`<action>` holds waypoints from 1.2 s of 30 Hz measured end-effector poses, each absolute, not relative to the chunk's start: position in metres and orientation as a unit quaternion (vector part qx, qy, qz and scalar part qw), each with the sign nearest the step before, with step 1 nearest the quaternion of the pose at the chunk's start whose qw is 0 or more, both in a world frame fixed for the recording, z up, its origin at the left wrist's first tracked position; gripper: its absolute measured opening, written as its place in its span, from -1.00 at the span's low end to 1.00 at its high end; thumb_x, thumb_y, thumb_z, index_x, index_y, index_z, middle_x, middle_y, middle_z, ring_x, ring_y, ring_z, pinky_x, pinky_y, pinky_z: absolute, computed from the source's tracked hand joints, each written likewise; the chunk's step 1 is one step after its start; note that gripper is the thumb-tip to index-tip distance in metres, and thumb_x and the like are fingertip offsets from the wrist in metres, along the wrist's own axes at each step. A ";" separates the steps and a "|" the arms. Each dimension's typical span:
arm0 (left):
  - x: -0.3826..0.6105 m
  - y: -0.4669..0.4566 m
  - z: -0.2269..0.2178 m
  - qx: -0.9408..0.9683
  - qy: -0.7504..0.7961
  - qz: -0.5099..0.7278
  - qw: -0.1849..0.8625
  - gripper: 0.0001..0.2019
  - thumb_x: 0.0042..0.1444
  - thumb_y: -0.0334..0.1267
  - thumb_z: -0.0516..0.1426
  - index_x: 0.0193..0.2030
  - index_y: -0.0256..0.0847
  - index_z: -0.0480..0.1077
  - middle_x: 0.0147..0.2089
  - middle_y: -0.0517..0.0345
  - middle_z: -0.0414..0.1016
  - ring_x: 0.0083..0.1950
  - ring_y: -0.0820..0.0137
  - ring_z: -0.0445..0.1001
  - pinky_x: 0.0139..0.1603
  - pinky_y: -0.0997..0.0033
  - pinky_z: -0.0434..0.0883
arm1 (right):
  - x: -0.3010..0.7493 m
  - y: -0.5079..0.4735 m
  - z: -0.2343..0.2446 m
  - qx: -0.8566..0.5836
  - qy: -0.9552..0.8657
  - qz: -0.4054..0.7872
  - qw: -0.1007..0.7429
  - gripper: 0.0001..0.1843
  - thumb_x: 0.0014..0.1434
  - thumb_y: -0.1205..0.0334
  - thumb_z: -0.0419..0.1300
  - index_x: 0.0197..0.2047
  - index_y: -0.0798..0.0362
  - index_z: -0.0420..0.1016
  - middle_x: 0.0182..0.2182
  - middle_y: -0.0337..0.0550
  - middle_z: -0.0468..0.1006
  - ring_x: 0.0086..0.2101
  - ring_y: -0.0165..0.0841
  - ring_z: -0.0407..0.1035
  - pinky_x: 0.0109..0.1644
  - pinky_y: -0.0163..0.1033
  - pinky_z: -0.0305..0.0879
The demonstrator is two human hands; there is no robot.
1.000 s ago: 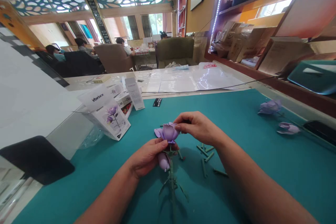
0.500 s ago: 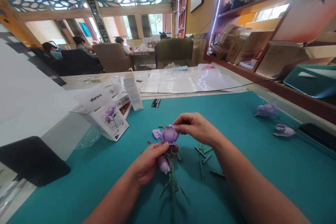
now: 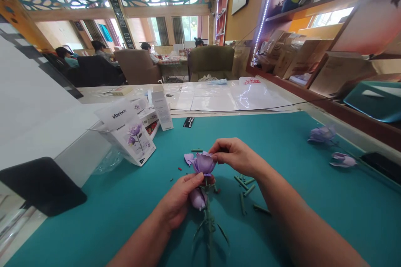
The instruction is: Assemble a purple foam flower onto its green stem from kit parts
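In front of me is a purple toy flower [image 3: 204,164] with a green stem [image 3: 209,233] and thin leaves. My left hand [image 3: 181,195] is closed around it just below the bloom, thumb on the near side. A smaller purple bud [image 3: 198,199] hangs beside the stem, under the left fingers. My right hand [image 3: 233,154] pinches the bloom's right upper edge between thumb and fingertips; the petal there is partly covered. One loose purple petal [image 3: 189,159] lies just left of the bloom. Several green stem pieces [image 3: 249,190] are scattered right of the flower.
A white box with a flower picture [image 3: 133,137] stands at the left, beside a narrow white box [image 3: 163,110]. A black card [image 3: 188,122] lies on the green mat [image 3: 275,133]. Another purple flower [image 3: 321,134] rests at the right. People sit in the background.
The view has shifted slightly, so the whole scene sits a little farther right. Both hands keep their hold on the flower, with little visible change in the bloom.
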State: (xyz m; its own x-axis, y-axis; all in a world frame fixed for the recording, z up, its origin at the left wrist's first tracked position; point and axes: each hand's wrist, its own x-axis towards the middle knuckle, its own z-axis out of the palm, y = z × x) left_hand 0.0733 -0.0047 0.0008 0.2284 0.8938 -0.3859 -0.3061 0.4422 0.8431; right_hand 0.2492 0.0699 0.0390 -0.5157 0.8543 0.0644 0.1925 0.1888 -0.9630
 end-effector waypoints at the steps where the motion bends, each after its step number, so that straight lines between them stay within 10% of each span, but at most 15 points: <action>1: 0.074 -0.005 0.001 0.319 0.457 0.419 0.716 -0.61 -0.18 0.00 0.34 -0.33 -0.31 0.58 -0.25 0.00 0.60 -0.24 0.29 0.50 -0.28 0.44 0.34 | 0.249 0.070 0.039 -0.376 -0.701 0.515 0.319 -0.94 -0.04 0.34 0.23 -0.40 0.08 0.51 -0.53 -0.28 0.48 -0.46 -0.44 0.31 -0.35 -0.30 0.22; 36: 0.065 -0.014 0.007 0.331 0.440 0.448 0.705 -0.64 -0.11 0.00 0.30 -0.32 -0.29 0.60 -0.21 -0.02 0.60 -0.14 0.24 0.45 -0.24 0.44 0.33 | 0.248 0.048 0.044 -0.460 -0.643 0.453 0.412 -0.71 0.09 0.00 0.16 -0.31 0.08 0.42 -0.50 -0.26 0.41 -0.54 -0.46 0.29 -0.47 -0.33 0.21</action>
State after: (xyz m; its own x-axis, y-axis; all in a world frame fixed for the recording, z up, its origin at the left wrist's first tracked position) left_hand 0.0646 -0.0140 0.0070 0.2129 0.9220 -0.3234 -0.3401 0.3803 0.8601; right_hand 0.2482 0.0477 0.0438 -0.2368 0.9649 0.1135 0.2183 0.1667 -0.9615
